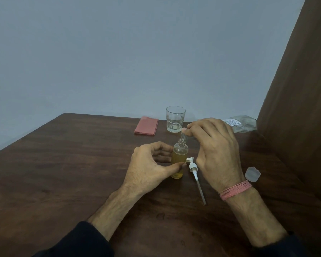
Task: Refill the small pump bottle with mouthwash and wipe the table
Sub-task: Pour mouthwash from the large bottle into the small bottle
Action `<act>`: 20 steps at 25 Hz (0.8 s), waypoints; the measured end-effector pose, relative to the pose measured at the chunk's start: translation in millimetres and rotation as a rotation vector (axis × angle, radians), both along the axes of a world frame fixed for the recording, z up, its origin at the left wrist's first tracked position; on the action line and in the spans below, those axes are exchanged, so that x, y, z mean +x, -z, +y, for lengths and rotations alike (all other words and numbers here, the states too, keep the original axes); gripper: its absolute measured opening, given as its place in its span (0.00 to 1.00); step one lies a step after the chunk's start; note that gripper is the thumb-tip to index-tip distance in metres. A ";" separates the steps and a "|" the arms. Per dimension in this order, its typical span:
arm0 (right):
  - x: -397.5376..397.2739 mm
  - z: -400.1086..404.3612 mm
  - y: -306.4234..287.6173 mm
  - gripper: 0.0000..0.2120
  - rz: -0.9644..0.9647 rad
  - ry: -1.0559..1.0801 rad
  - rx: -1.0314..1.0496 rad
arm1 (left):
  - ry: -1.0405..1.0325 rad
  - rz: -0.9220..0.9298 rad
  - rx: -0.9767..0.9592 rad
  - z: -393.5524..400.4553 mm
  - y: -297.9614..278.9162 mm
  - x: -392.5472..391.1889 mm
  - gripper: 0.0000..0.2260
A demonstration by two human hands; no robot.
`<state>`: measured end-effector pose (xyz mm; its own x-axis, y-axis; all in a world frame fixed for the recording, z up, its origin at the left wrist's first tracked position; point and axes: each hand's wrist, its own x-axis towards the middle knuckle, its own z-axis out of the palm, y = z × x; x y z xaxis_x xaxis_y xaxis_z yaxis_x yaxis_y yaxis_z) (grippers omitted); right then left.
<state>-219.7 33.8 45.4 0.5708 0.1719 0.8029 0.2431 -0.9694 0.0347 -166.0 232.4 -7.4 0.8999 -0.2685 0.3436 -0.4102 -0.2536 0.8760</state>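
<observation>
A small clear bottle (179, 160) stands upright mid-table, part filled with yellow liquid, its neck uncapped. My left hand (148, 167) grips its lower body with thumb and fingers. My right hand (215, 151) hovers just above and right of the neck, pinching a small clear dropper-like piece (183, 136) whose tip points into the bottle's mouth. The white pump head with its dip tube (195, 175) lies flat on the table right of the bottle. A folded pink cloth (146, 126) lies at the back.
A glass tumbler (175, 119) with a little clear liquid stands behind the bottle. A clear plastic bottle (243, 124) lies on its side at the back right, partly hidden by my right hand. A translucent cap (252, 174) rests near my right wrist. A brown panel (304, 108) borders the table's right side.
</observation>
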 end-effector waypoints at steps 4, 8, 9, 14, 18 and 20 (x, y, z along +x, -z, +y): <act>0.7 -1.4 -0.5 0.27 0.008 -0.002 -0.017 | 0.003 0.007 -0.040 -1.8 3.8 -1.1 0.23; 0.6 -2.3 -1.4 0.29 0.007 -0.001 -0.013 | 0.018 0.012 -0.040 -1.3 4.0 -0.2 0.23; 0.8 -2.1 -1.7 0.29 0.008 -0.001 -0.016 | 0.020 0.013 -0.039 -0.9 4.1 0.0 0.22; 0.2 -1.8 -3.9 0.29 -0.001 -0.005 -0.042 | 0.010 0.010 -0.040 -1.4 4.0 -1.0 0.21; -0.8 0.3 -6.2 0.28 0.007 0.013 -0.054 | 0.009 0.007 -0.033 -1.7 3.4 -1.1 0.20; -1.7 1.3 -6.9 0.28 0.018 0.019 -0.057 | 0.007 0.003 -0.024 -2.0 3.3 -1.0 0.19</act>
